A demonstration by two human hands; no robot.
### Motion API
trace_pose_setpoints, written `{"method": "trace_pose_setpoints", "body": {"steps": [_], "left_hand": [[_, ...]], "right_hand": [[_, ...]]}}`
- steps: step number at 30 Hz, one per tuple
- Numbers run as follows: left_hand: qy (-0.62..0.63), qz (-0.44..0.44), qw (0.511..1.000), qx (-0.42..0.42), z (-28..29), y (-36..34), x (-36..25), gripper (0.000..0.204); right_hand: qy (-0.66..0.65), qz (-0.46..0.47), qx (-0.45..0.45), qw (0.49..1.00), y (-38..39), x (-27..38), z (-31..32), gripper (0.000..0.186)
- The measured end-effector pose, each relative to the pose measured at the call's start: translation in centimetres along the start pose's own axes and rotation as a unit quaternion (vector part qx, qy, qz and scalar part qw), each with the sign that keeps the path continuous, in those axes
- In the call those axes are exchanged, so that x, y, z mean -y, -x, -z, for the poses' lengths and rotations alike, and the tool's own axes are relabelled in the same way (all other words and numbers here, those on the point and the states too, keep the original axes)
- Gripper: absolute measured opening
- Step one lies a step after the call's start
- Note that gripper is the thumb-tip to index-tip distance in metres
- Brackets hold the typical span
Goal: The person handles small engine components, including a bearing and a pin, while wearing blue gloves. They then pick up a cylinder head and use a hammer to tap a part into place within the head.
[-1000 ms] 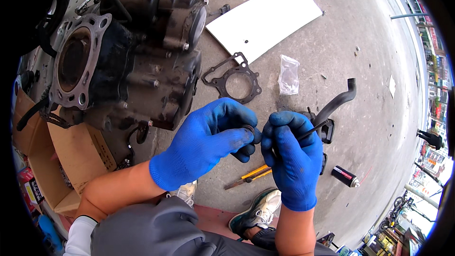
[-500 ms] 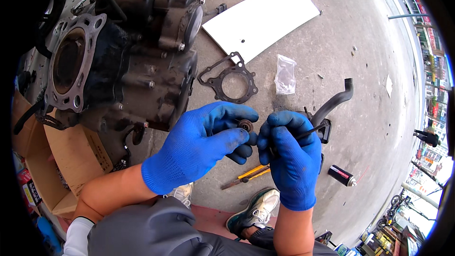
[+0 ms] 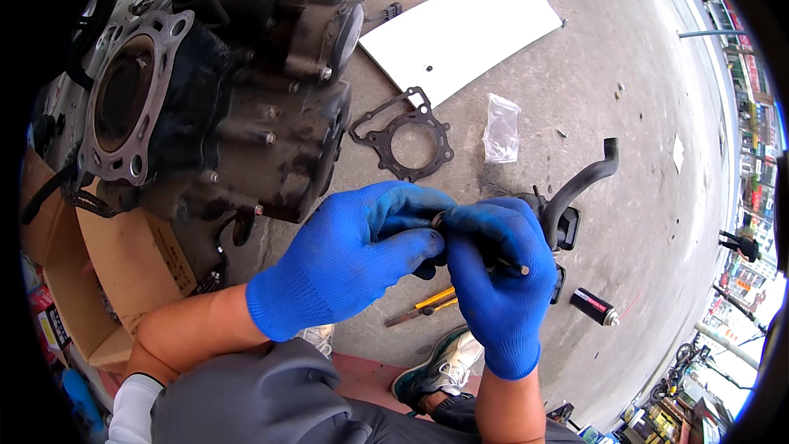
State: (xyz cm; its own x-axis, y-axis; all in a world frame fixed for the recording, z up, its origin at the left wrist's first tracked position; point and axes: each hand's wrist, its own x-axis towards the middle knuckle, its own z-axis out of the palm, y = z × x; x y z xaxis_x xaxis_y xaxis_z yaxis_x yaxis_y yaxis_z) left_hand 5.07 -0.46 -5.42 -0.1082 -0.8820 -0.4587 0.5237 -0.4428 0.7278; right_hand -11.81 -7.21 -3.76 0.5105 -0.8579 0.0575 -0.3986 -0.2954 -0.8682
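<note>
Both my hands wear blue gloves with darkened fingers and meet in front of me. My left hand (image 3: 362, 238) pinches a small round metal part (image 3: 438, 219), mostly covered by fingers now. My right hand (image 3: 505, 259) is closed around a thin dark rod; its blunt end (image 3: 524, 270) pokes out beside the palm, and the rest is hidden in the grip. The fingertips of the two hands touch at the round part. Whether the rod sits in the part cannot be seen.
A dirty engine block (image 3: 238, 99) with an open cylinder stands at left, a cardboard box (image 3: 115, 279) below it. On the concrete lie a gasket (image 3: 380, 141), white panel (image 3: 468, 41), plastic bag (image 3: 501, 130), black hose (image 3: 579, 185), spray can (image 3: 593, 306) and yellow-handled tool (image 3: 431, 302).
My right hand has turned and come against the left fingertips. The rod, which stuck out toward the upper right, now shows its end lower, by the palm. The round part is more covered.
</note>
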Motion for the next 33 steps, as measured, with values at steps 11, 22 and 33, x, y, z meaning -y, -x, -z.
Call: {"method": "trace_pose_setpoints", "body": {"steps": [11, 22, 33], "left_hand": [[-0.009, 0.021, 1.000, 0.008, 0.4, -0.1, 0.5, 0.035], [-0.015, 0.045, 0.999, 0.019, 0.4, -0.3, 1.1, 0.033], [-0.011, 0.068, 0.997, 0.037, 0.4, -0.5, 1.1, 0.035]], "right_hand": [[0.070, 0.028, 0.080, 0.994, -0.6, 0.4, 0.5, 0.027], [0.109, -0.018, 0.158, 0.981, -0.8, 0.5, 1.4, 0.021], [0.060, -0.031, 0.137, 0.988, -1.0, 0.4, 1.5, 0.019]]}}
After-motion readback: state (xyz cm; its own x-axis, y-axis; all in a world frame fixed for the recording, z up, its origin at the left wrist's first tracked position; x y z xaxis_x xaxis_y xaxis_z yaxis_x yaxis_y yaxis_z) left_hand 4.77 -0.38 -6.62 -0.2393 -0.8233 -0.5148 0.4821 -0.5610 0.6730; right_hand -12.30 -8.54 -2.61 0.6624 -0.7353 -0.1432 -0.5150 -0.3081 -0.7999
